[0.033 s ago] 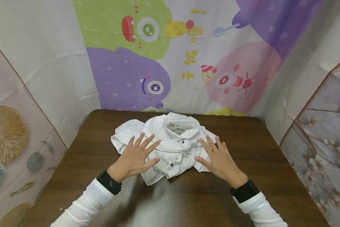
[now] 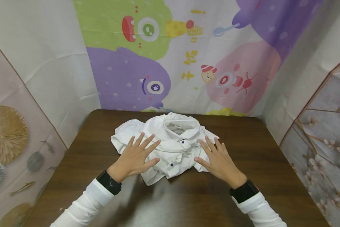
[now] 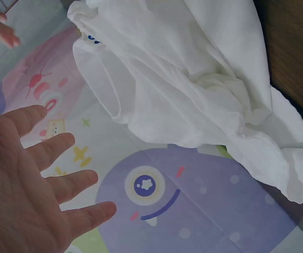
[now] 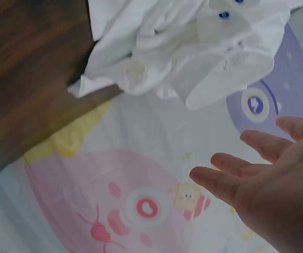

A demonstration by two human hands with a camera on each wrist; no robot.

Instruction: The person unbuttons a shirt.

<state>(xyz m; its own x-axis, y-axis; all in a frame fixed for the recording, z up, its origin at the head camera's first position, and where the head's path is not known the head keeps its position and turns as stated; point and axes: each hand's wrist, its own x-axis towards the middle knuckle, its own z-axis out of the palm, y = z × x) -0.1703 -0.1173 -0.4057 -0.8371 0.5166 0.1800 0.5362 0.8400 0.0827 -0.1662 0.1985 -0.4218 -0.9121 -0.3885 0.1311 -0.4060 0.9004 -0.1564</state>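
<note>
A crumpled white shirt (image 2: 170, 135) lies bunched on the wooden table, its collar (image 2: 191, 134) facing up and two dark blue buttons showing down its front. My left hand (image 2: 136, 156), fingers straight and spread, overlaps the shirt's left part in the head view. The left wrist view shows a gap between those fingers (image 3: 72, 187) and the cloth (image 3: 183, 74). Over the shirt's right edge is my right hand (image 2: 221, 159), also spread, palm down. In the right wrist view its fingers (image 4: 222, 182) are apart from the shirt (image 4: 140, 68). Neither hand holds anything.
The brown table (image 2: 187, 201) reaches back to a hanging cloth (image 2: 187, 91) printed with cartoon monsters. Pale patterned panels stand on the left (image 2: 45, 75) and right (image 2: 326, 132). Dark bands (image 2: 108, 183) circle both wrists over white sleeves.
My right hand has shifted very slightly to the left. The left hand and the shirt look the same.
</note>
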